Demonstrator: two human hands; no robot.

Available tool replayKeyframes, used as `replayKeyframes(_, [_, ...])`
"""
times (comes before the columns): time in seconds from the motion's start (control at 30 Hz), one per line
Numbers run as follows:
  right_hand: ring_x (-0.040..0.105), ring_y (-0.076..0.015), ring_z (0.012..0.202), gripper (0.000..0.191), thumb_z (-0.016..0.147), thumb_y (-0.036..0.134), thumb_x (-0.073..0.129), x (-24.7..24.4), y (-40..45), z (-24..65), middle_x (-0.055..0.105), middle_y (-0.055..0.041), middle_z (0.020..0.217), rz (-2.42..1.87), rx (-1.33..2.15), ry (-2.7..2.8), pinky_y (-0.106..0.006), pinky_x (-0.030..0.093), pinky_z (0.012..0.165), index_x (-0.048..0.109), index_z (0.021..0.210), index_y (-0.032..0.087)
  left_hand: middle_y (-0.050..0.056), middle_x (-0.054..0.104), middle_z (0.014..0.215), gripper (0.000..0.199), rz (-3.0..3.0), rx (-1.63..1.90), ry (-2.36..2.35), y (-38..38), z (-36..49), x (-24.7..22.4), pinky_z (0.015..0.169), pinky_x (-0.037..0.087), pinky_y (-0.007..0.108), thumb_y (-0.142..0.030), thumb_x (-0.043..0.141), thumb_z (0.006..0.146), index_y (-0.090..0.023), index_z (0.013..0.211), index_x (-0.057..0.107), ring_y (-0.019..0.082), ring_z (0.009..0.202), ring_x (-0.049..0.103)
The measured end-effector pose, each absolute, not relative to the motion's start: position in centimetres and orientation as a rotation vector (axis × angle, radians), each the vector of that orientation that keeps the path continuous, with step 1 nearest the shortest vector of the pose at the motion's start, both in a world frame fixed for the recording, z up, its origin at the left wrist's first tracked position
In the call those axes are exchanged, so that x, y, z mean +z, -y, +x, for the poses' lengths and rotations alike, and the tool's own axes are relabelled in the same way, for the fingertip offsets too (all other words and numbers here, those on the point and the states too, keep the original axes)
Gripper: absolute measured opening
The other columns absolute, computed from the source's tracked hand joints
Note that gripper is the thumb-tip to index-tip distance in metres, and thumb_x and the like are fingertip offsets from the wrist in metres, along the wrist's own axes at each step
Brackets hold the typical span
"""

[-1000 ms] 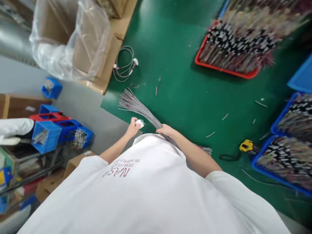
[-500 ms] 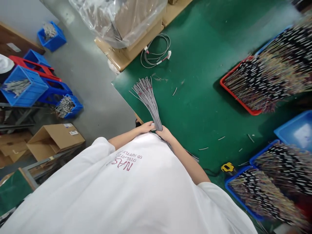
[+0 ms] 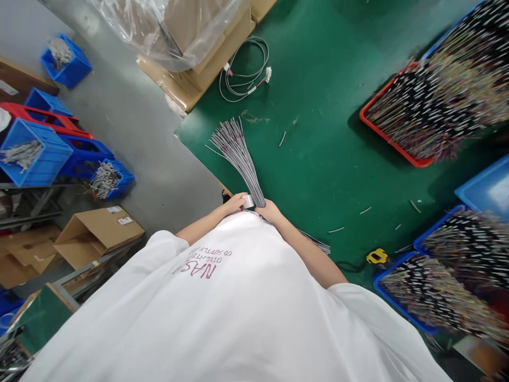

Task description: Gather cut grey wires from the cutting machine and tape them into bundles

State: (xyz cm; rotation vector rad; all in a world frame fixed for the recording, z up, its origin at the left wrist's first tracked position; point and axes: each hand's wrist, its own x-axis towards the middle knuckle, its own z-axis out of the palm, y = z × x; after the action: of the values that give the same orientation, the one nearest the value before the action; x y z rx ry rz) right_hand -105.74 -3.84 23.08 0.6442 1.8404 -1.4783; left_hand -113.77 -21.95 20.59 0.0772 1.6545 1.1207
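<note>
A bundle of grey cables (image 3: 240, 159) lies along the near edge of the green table, its cut ends fanned out at the far left. My right hand (image 3: 271, 211) is closed around the gathered part of the bundle, close against the white shirt. Just left of it, my left hand (image 3: 235, 203) grips a small whitish roll, which looks like tape (image 3: 248, 201), beside the cables. The bundle's other ends (image 3: 316, 243) come out below my right forearm.
On the green table (image 3: 318, 175) lie a coiled cable (image 3: 264, 53), cable offcuts (image 3: 282, 139) and a yellow tape measure (image 3: 377, 257). A red tray (image 3: 392, 143) and blue trays (image 3: 397, 310) of wires fill the right. A plastic-covered carton (image 3: 202, 53) stands at the table's far left.
The roll in my left hand shows more plainly now, with the hand slightly farther from the cables. My right hand keeps its hold. The whole view has shifted and turned a little.
</note>
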Motion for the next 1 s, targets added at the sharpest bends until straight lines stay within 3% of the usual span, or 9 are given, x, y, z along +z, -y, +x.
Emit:
replayKeyframes(0.3, [0.053,-0.0155,0.063,0.025,0.066,0.024,0.064,22.5,3.7,-105.6,0.062,0.0,0.07,0.676,-1.46,-1.834,-0.024,0.041,0.055,0.063,0.09,0.016,0.004,0.061,0.093,0.021,0.065,1.049,-1.755,22.2,-113.6,20.7,0.06,0.047,0.022,-0.025,0.047,0.075,-0.017,0.09,0.059,0.012,0.073,0.056])
replayKeyframes(0.5, [0.063,-0.021,0.087,0.046,0.067,0.025,0.065,22.1,3.9,-105.7,0.071,-0.0049,0.096,0.681,-1.387,-1.858,-0.026,0.049,0.071,0.062,0.112,0.017,0.005,0.061,0.101,0.022,0.097,1.036,-1.812,21.7,-113.4,20.1,0.06,0.047,0.024,-0.025,0.05,0.072,-0.016,0.089,0.061,0.015,0.077,0.057])
replayKeyframes(0.83, [0.066,-0.0193,0.089,0.04,0.077,0.031,0.059,21.8,4.7,-105.6,0.072,-0.0047,0.103,0.583,-1.243,-1.943,-0.024,0.049,0.074,0.061,0.114,0.017,0.003,0.061,0.092,0.029,0.226,1.003,-1.86,22.2,-113.3,21.0,0.062,0.049,0.024,-0.023,0.043,0.078,-0.016,0.1,0.061,0.014,0.077,0.057])
replayKeyframes(0.9, [0.066,-0.0203,0.088,0.04,0.078,0.033,0.06,21.7,4.8,-105.6,0.072,-0.0058,0.102,0.591,-1.202,-1.962,-0.025,0.048,0.073,0.062,0.113,0.017,0.004,0.06,0.096,0.029,0.3,0.984,-1.895,22.5,-113.1,22.0,0.066,0.05,0.025,-0.022,0.041,0.081,-0.017,0.101,0.06,0.014,0.079,0.057])
replayKeyframes(1.0, [0.067,-0.023,0.09,0.042,0.078,0.039,0.063,21.8,5.2,-105.6,0.072,-0.0078,0.105,0.577,-1.144,-2.012,-0.026,0.048,0.072,0.062,0.114,0.017,0.007,0.055,0.111,0.026,0.488,0.954,-1.946,22.3,-113.1,23.8,0.083,0.051,0.029,-0.028,0.041,0.087,-0.019,0.102,0.061,0.017,0.096,0.055])
